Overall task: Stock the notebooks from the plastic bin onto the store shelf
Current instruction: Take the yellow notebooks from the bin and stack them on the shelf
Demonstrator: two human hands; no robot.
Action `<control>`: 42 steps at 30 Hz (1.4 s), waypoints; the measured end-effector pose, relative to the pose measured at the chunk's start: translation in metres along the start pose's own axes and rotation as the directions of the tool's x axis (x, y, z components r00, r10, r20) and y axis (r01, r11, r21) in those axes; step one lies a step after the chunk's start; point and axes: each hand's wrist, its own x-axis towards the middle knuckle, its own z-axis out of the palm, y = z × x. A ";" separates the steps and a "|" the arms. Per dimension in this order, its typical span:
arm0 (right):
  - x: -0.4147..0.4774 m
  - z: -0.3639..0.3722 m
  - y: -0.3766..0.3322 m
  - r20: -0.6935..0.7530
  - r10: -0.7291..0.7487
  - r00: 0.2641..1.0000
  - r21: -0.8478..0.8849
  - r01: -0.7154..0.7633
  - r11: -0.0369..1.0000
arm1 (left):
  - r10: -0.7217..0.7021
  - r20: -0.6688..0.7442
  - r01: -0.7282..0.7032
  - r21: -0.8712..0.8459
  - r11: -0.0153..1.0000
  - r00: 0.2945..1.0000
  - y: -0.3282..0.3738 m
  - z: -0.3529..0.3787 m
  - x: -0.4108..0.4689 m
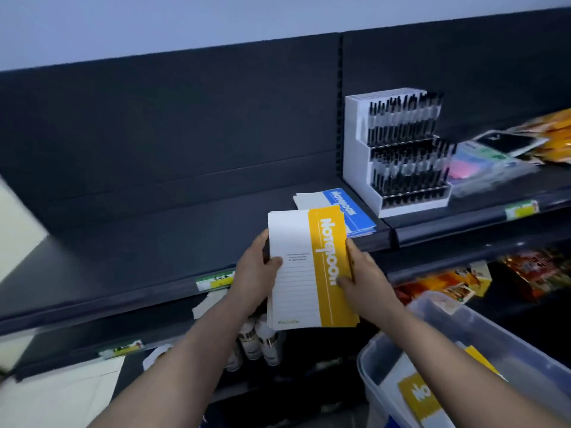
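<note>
Holding a yellow stack point(312, 267) of notebooks between both hands, I had it tilted up over the front lip of the dark shelf point(148, 242). My left hand point(258, 268) gripped the stack's left edge, thumb curled onto the white lined cover and the other fingers hidden behind. My right hand point(360, 273) pinched the right edge along the yellow band, thumb on the cover and fingers tucked under. Just beyond my fingertips, blue notebooks point(343, 211) lay flat on the shelf. Further right of them, touching or nearly so, stood a white pen rack point(398, 152). Below my right forearm sat the plastic bin point(494, 329), with more yellow notebooks point(423, 396) lying inside it. Under my left wrist, on the lower shelf, stood small white bottles point(262, 341).
</note>
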 end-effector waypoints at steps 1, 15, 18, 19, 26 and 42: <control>0.008 0.005 -0.012 0.016 -0.017 1.000 -0.004 0.017 1.000 | -0.003 -0.023 0.004 0.009 1.000 1.000 -0.002 -0.012 0.005; 0.135 0.068 -0.113 0.115 0.042 0.992 -0.132 -0.027 0.991 | -0.161 0.074 0.151 0.128 0.980 0.984 -0.028 -0.113 0.127; 0.153 0.080 -0.118 0.113 0.071 0.991 -0.194 -0.048 0.980 | -0.152 0.050 0.137 0.232 0.963 0.987 -0.038 -0.112 0.147; 0.158 0.084 -0.119 0.117 0.079 0.990 -0.216 -0.052 0.975 | -0.142 0.046 0.125 0.268 0.955 0.989 -0.041 -0.110 0.152; 0.175 0.102 -0.113 0.188 0.125 0.974 -0.308 -0.063 0.949 | -0.115 0.050 0.073 0.519 0.852 0.992 -0.063 -0.102 0.166; 0.124 0.069 -0.073 0.086 -0.247 0.965 -0.477 0.258 0.840 | 0.254 0.136 -0.261 0.784 0.563 0.958 -0.015 -0.053 0.143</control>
